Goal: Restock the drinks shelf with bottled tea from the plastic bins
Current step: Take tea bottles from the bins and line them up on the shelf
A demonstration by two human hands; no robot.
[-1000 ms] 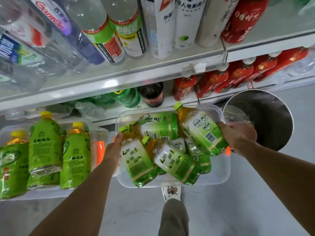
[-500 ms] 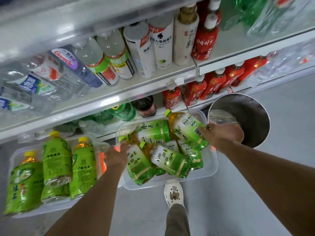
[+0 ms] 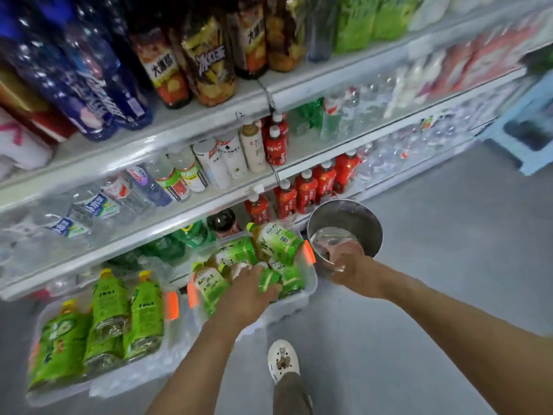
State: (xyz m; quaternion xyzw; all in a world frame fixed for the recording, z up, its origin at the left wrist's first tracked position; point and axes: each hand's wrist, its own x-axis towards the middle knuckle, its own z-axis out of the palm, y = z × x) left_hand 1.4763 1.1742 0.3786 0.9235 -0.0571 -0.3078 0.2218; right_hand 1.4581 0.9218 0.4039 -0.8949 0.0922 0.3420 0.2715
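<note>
Left hand (image 3: 251,290): lying over green tea bottles (image 3: 278,241) in clear bin (image 3: 302,299); grip indeterminate.
Right hand (image 3: 353,269): gripping clear plastic (image 3: 327,239).
Obstruction: steel bucket (image 3: 362,223) standing beside bin.
Surface: grey floor (image 3: 434,280) running under shelving (image 3: 209,115).

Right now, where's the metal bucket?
The metal bucket stands on the floor at right of centre in the head view, against the bottom shelf below the red bottles, just right of the clear bin of green tea bottles.

Steel bucket (image 3: 363,226) on grey floor (image 3: 419,310), white shoe (image 3: 282,360), blue stool (image 3: 526,127) beyond.
</note>
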